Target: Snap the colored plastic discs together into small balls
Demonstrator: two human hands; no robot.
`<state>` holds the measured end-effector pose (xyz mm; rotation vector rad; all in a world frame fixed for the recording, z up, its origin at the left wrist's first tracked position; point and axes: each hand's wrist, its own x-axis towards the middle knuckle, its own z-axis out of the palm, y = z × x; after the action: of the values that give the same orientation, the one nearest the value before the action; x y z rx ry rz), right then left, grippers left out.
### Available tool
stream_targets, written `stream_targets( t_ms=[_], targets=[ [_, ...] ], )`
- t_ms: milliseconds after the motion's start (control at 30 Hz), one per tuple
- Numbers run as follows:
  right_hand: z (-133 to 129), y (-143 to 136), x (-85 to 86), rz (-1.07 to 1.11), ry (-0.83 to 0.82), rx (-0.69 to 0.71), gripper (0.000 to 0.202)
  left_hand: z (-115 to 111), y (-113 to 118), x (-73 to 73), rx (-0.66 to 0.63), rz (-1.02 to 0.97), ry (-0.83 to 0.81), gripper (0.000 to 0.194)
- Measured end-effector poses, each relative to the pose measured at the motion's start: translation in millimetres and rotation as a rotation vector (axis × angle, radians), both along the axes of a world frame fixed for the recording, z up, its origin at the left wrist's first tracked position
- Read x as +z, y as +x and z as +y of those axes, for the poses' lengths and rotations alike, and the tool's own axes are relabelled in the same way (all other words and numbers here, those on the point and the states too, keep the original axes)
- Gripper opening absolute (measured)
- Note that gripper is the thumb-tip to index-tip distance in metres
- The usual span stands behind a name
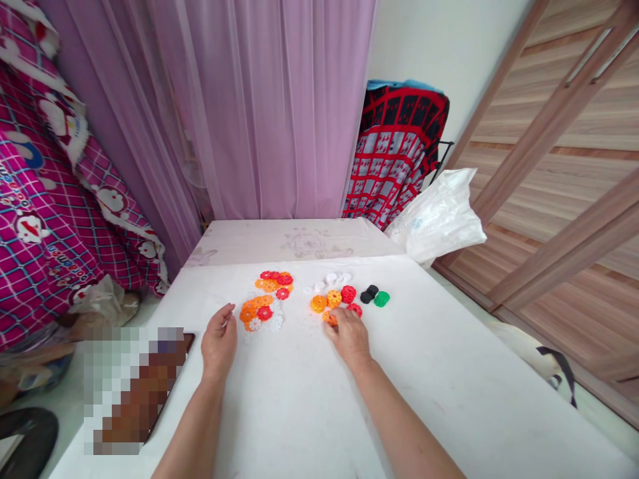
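My right hand [351,334] rests on the table with its fingers bent down around an orange flower-shaped disc [329,318]. Just beyond it lie small piles of similar discs: yellow-orange discs [319,304], red discs [348,293] and white discs [339,278]. Black discs [369,294] and green discs [382,299] are farther right. To the left, orange, red and white discs overlap in a near group [257,311] and a far group [273,283]. Beside the near group, my left hand [219,340] is loosely open, thumb apart from the fingers, with nothing visible in it.
The table [424,392] has a white cover, with a flowered cloth [249,241] at its far end. A blurred-out rectangular object [144,392] lies at the left edge. A white plastic bag [439,216] is at the far right corner. Wooden wardrobe doors [564,193] stand on the right.
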<state>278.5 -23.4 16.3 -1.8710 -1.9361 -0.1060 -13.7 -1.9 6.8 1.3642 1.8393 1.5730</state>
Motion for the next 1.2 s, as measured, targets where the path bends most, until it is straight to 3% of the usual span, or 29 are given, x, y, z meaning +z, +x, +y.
stream_targets(
  t_ms=[200,400,600,733,867,1067,1200],
  targets=[
    [-5.7,-1.5,1.7,0.067,0.096,0.045,0.019,4.6,-2.5,-7.8,-0.010,0.024,0.002,0.031],
    [-16.8,-6.4,8.2,0.119,0.169,0.097,0.023,7.3,-2.6,-4.2,-0.047,0.300,0.021,0.027],
    [-14.5,-5.7,-7.3,0.220,0.321,0.175,0.022,1.7,7.6,8.5,-0.064,0.582,-0.225,0.030],
    [-11.4,-6.8,-15.0,0.220,0.354,0.214,0.021,-4.9,15.9,17.8,-0.185,0.721,-0.360,0.035],
    [-12.0,-8.7,-13.4,0.147,0.298,0.256,0.020,-4.2,31.0,19.8,-0.261,0.719,-0.352,0.036],
    [-19.4,-11.4,-8.5,0.109,0.284,0.252,0.019,0.2,47.6,14.4,-0.229,0.635,-0.325,0.033],
    [-30.1,-16.6,-8.4,0.133,0.264,0.234,0.019,-3.8,47.5,16.3,-0.236,0.574,-0.166,0.021]
  ],
)
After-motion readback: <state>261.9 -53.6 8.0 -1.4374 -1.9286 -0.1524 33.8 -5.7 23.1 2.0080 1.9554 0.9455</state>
